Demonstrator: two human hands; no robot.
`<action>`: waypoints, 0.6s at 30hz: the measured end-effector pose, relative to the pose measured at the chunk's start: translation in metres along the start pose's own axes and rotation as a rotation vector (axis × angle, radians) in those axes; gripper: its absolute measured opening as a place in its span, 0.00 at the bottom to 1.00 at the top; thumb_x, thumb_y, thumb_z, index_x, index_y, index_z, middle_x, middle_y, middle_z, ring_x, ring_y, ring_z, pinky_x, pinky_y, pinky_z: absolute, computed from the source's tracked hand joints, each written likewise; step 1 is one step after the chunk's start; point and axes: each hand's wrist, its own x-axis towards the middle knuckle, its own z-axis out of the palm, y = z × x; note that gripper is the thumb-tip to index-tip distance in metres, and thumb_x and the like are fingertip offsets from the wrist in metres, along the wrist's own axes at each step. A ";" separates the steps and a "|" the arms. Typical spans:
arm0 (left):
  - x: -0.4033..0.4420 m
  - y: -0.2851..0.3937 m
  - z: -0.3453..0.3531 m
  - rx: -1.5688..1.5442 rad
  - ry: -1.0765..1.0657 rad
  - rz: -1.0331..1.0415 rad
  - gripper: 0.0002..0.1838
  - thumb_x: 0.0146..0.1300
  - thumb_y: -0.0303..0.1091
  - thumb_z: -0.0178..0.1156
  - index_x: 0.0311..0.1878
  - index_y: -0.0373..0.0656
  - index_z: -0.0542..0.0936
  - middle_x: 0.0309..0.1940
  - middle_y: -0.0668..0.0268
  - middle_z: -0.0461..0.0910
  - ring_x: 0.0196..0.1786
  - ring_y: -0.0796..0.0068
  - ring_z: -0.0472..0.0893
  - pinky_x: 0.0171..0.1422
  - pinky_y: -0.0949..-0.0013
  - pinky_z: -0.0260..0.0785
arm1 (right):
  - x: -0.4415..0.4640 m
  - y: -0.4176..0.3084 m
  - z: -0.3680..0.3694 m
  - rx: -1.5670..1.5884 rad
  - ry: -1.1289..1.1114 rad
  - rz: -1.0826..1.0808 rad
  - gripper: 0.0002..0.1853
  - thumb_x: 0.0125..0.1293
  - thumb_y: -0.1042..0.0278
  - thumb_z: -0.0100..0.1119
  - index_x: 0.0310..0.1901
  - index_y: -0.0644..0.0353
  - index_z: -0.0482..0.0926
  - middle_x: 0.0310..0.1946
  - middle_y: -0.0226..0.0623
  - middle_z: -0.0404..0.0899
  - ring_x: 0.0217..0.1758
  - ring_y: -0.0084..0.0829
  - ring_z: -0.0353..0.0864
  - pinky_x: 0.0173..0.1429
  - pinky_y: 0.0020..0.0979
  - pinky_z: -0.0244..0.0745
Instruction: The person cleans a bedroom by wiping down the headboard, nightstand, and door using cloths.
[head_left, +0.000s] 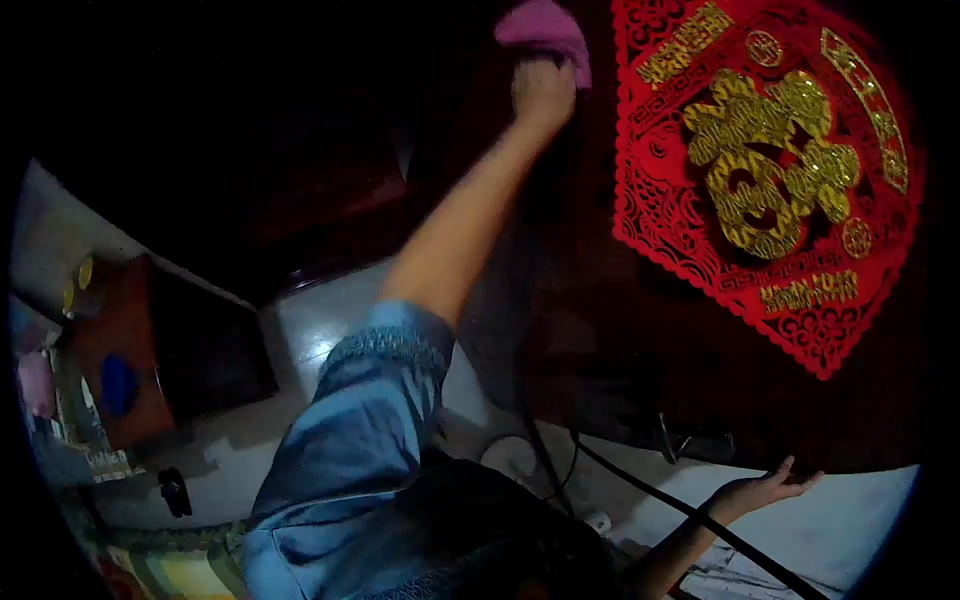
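Note:
My left hand (545, 95) reaches far up in the head view, its fingers closed on a pink cloth (545, 28). The cloth lies against a dark, reddish-brown panel (560, 330) that looks like a door. On that panel, to the right of my left hand, is a red paper-cut decoration (665, 215) with a large gold glittery character. My right hand (765, 492) is low on the right, at the panel's lower edge, palm partly up and fingers spread, with nothing in it. Whether its fingertips touch the edge, I cannot tell.
A metal handle (668, 440) sits near the panel's lower edge. A black cable or strap (650, 490) crosses below it. At left stand a brown cabinet (135, 350) with a blue item (118, 385) and a dark shoe-like object (175, 492) on the pale floor (240, 440).

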 end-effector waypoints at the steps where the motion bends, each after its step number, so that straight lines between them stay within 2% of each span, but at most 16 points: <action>1: 0.029 0.006 -0.017 -0.023 -0.066 -0.117 0.22 0.66 0.43 0.51 0.36 0.30 0.82 0.39 0.37 0.78 0.47 0.38 0.76 0.56 0.46 0.66 | 0.003 0.017 -0.005 -0.084 -0.016 -0.085 0.33 0.72 0.62 0.49 0.73 0.63 0.50 0.75 0.50 0.46 0.77 0.43 0.48 0.78 0.42 0.48; 2: 0.051 0.002 -0.021 -0.048 -0.128 -0.229 0.23 0.67 0.44 0.50 0.41 0.29 0.81 0.44 0.36 0.77 0.51 0.38 0.75 0.59 0.47 0.65 | 0.006 0.028 -0.003 -0.165 -0.027 -0.172 0.33 0.72 0.62 0.49 0.73 0.64 0.50 0.74 0.50 0.47 0.77 0.44 0.49 0.78 0.43 0.49; 3: 0.054 -0.028 -0.004 -0.053 -0.141 -0.228 0.23 0.67 0.44 0.50 0.41 0.29 0.81 0.44 0.36 0.77 0.51 0.38 0.75 0.59 0.47 0.65 | 0.002 0.016 0.004 -0.077 0.028 -0.062 0.35 0.69 0.64 0.53 0.73 0.63 0.51 0.74 0.48 0.47 0.74 0.42 0.52 0.77 0.44 0.46; 5: 0.043 -0.093 0.032 -0.100 0.232 0.132 0.27 0.69 0.45 0.49 0.56 0.26 0.72 0.58 0.35 0.69 0.60 0.39 0.70 0.65 0.50 0.61 | 0.003 0.015 0.010 -0.103 0.077 -0.028 0.35 0.69 0.64 0.53 0.73 0.63 0.50 0.74 0.49 0.47 0.74 0.42 0.53 0.77 0.44 0.47; 6: 0.002 -0.071 0.013 -0.357 0.181 -0.132 0.31 0.71 0.45 0.47 0.65 0.25 0.62 0.66 0.36 0.60 0.66 0.40 0.63 0.70 0.51 0.56 | 0.004 0.015 0.012 -0.120 0.118 0.006 0.35 0.69 0.63 0.53 0.73 0.63 0.50 0.73 0.50 0.48 0.74 0.43 0.53 0.77 0.44 0.48; 7: -0.039 -0.119 0.039 -0.132 0.163 -0.092 0.31 0.71 0.44 0.46 0.65 0.24 0.61 0.64 0.37 0.63 0.67 0.40 0.63 0.72 0.52 0.54 | 0.004 0.013 0.011 -0.269 0.108 -0.037 0.34 0.70 0.64 0.51 0.72 0.66 0.50 0.73 0.53 0.46 0.75 0.44 0.51 0.77 0.44 0.52; 8: -0.087 -0.117 0.020 -0.235 0.008 -0.308 0.31 0.71 0.43 0.47 0.65 0.24 0.61 0.64 0.35 0.63 0.67 0.38 0.63 0.73 0.53 0.52 | 0.003 0.007 0.016 -0.267 0.107 -0.036 0.34 0.70 0.64 0.51 0.72 0.66 0.50 0.73 0.53 0.46 0.75 0.44 0.51 0.77 0.44 0.52; 9: -0.144 -0.165 0.044 -0.030 -0.093 -0.367 0.31 0.71 0.44 0.48 0.66 0.26 0.61 0.65 0.36 0.63 0.66 0.39 0.64 0.72 0.53 0.53 | 0.001 0.002 0.019 -0.218 0.123 -0.001 0.35 0.70 0.64 0.52 0.72 0.65 0.49 0.73 0.53 0.47 0.74 0.44 0.52 0.76 0.44 0.52; 10: -0.184 -0.158 0.024 -0.333 -0.143 -0.604 0.31 0.70 0.45 0.48 0.66 0.28 0.62 0.65 0.38 0.63 0.66 0.42 0.65 0.72 0.54 0.54 | -0.001 -0.003 0.020 -0.169 0.140 0.035 0.35 0.70 0.64 0.52 0.73 0.64 0.49 0.72 0.53 0.48 0.74 0.44 0.53 0.76 0.44 0.52; 11: -0.239 -0.232 0.053 -0.422 -0.369 -0.773 0.32 0.71 0.48 0.48 0.67 0.29 0.63 0.65 0.42 0.66 0.66 0.46 0.67 0.72 0.56 0.54 | 0.000 0.006 0.014 -0.081 0.138 0.075 0.36 0.69 0.64 0.54 0.73 0.64 0.48 0.71 0.53 0.50 0.71 0.44 0.58 0.75 0.44 0.54; 12: -0.270 -0.261 0.065 -0.114 -0.678 -0.809 0.33 0.72 0.50 0.46 0.66 0.29 0.64 0.65 0.36 0.62 0.66 0.42 0.64 0.73 0.54 0.52 | 0.000 0.009 0.010 -0.081 0.145 0.067 0.36 0.69 0.64 0.54 0.73 0.64 0.48 0.71 0.53 0.50 0.71 0.44 0.58 0.75 0.44 0.54; 14: -0.261 -0.256 0.071 0.201 -0.958 -0.815 0.33 0.73 0.53 0.43 0.65 0.28 0.66 0.64 0.30 0.59 0.67 0.37 0.60 0.73 0.53 0.49 | 0.002 0.014 0.008 -0.213 0.167 -0.014 0.35 0.70 0.65 0.53 0.72 0.64 0.49 0.69 0.53 0.53 0.67 0.44 0.63 0.74 0.43 0.58; 15: -0.230 -0.216 0.061 0.013 -0.601 -0.762 0.35 0.71 0.52 0.47 0.67 0.27 0.62 0.68 0.35 0.55 0.70 0.40 0.57 0.75 0.54 0.46 | 0.003 0.017 0.006 -0.199 0.162 0.005 0.35 0.68 0.65 0.55 0.72 0.63 0.52 0.74 0.49 0.46 0.73 0.42 0.54 0.76 0.44 0.54; 16: -0.192 -0.177 0.047 -0.169 -0.241 -0.688 0.38 0.70 0.51 0.50 0.69 0.25 0.58 0.72 0.40 0.51 0.73 0.43 0.53 0.78 0.55 0.43 | 0.003 0.014 0.007 -0.189 0.169 0.000 0.35 0.68 0.65 0.55 0.72 0.63 0.52 0.74 0.49 0.46 0.73 0.42 0.54 0.76 0.44 0.54; 18: -0.099 -0.129 0.027 -0.197 -0.166 -0.530 0.38 0.70 0.51 0.49 0.66 0.22 0.60 0.74 0.37 0.42 0.75 0.40 0.45 0.79 0.53 0.39 | 0.002 0.005 0.013 -0.108 0.166 0.003 0.36 0.69 0.64 0.54 0.72 0.65 0.49 0.70 0.50 0.52 0.68 0.42 0.61 0.74 0.42 0.58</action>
